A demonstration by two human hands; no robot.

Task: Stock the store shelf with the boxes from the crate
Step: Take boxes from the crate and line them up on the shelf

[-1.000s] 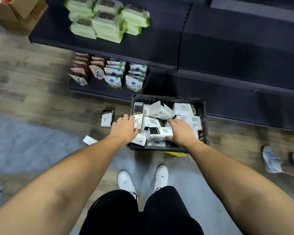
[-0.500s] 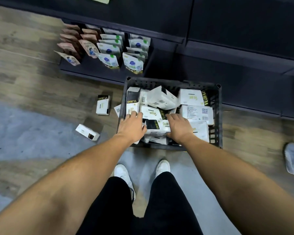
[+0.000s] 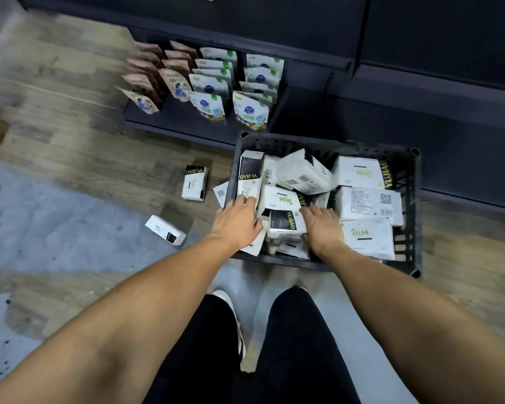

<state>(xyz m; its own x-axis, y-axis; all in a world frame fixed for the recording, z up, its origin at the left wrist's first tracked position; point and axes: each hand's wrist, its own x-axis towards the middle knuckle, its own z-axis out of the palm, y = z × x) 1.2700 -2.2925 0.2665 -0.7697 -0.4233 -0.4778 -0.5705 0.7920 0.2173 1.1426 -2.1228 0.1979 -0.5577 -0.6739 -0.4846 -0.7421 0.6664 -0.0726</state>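
Boxes [image 3: 365, 239] of white card with black ends lie jumbled in a black plastic crate [image 3: 407, 228] on the floor, just ahead of the person's feet. Left hand [image 3: 236, 221] rests with straight fingers on an upright box [image 3: 250, 176] at the crate's left wall. Right hand [image 3: 322, 228] lies against a black-ended middle box [image 3: 286, 225], thumb at its side; whether it grips I cannot tell. I judge the picking step in hand. Two stray boxes [image 3: 195, 183] lie on the wooden floor nearby. Next comes a firm hold, then a lift to the dark low shelf [image 3: 184, 123] beyond, beside the standing pouches [image 3: 209, 102].
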